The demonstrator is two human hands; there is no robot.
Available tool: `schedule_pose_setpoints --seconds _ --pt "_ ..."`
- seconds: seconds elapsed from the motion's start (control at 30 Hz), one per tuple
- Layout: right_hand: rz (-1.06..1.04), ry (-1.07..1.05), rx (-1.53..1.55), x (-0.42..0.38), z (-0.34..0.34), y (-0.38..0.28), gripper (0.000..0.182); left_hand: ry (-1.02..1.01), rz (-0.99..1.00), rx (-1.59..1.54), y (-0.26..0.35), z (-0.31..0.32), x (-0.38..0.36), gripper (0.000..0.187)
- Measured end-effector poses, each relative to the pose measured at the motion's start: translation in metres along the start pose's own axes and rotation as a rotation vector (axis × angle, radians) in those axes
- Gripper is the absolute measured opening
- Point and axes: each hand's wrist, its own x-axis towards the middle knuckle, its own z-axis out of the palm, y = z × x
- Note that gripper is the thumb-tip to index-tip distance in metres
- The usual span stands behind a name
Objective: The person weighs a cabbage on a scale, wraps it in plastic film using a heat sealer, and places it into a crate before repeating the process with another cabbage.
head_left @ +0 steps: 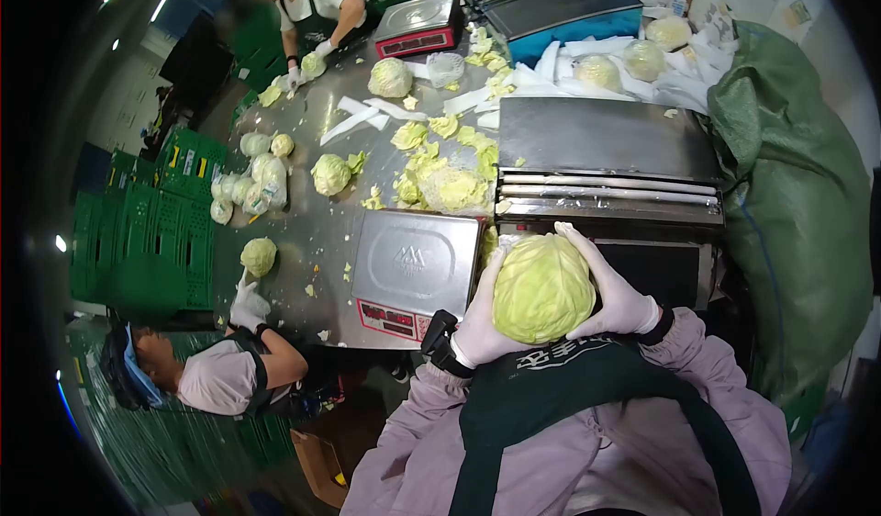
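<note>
A pale green cabbage (543, 288) is held up in front of my apron, between both gloved hands. My left hand (482, 319) presses on its left side, and my right hand (613, 296) wraps its right side. The cabbage's underside is hidden from view. Just left of my left hand stands a scale (418, 254) with a bare metal plate and a red display panel. Beyond the cabbage lies a wrapping machine (607, 144) with white rollers across its front.
Trimmed leaves (450, 185) pile behind the scale. Another cabbage (331, 174) and several wrapped ones (266, 181) sit on the metal table (303, 250). Two co-workers (216, 374) (326, 2) handle cabbages at the left. A large green sack (789, 231) stands at the right, green crates (151, 241) at the far left.
</note>
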Motion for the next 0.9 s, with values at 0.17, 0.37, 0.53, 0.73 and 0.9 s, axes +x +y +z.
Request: schedule_pose_setpoints --seconds 0.17,0.37,0.53,0.73,0.9 --pt "-0.017 0.078 -0.181 -0.01 -0.03 0.005 0.121 -0.019 0.06 0.056 -0.005 0.005 0.036 0.134" --pt "0.113 0.307 -0.011 -0.006 -0.099 0.033 0.112 -0.039 0.012 -0.092 -0.038 0.018 0.138 0.112" --pt "0.083 0.371 0.029 0.023 -0.178 0.055 0.11 -0.102 -0.061 -0.182 -0.012 0.036 0.231 0.109" --pt "0.104 0.325 0.02 0.033 -0.235 0.082 0.116 -0.181 0.13 0.052 -0.076 0.043 0.307 0.114" --pt "0.262 0.31 0.127 0.012 -0.248 0.108 0.104 -0.253 0.131 0.323 -0.08 0.043 0.307 0.118"
